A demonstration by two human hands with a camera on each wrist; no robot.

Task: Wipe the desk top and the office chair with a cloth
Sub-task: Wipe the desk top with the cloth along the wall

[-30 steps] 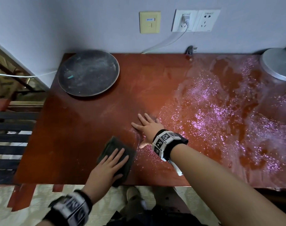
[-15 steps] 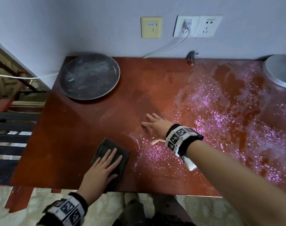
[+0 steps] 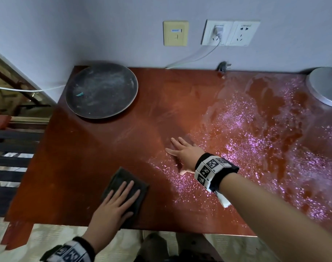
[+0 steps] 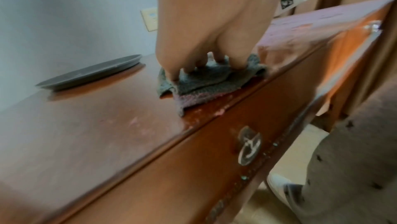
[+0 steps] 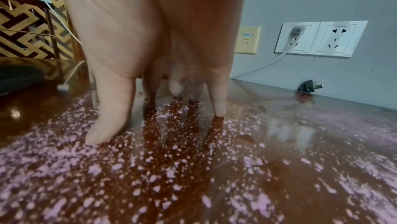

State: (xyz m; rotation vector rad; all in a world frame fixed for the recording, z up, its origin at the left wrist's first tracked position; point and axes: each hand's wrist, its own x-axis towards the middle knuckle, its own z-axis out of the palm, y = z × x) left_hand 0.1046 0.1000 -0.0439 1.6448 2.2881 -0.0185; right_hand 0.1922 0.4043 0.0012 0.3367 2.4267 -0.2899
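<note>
At the desk top's [image 3: 82, 167] back-left a dusty dark round tray [image 3: 101, 90] holds a small teal scrap [image 3: 79, 94], the left hand [image 3: 112, 208] presses flat, straight fingers on the folded dark cloth [image 3: 121, 183] near the front edge, and the right hand [image 3: 184, 154] rests spread, holding nothing, amid pale pink specks [image 3: 246, 148].

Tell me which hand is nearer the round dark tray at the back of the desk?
Left, narrowly. The left hand presses the cloth at the front edge, below the tray. The right hand lies flat mid-desk, right of it.
</note>
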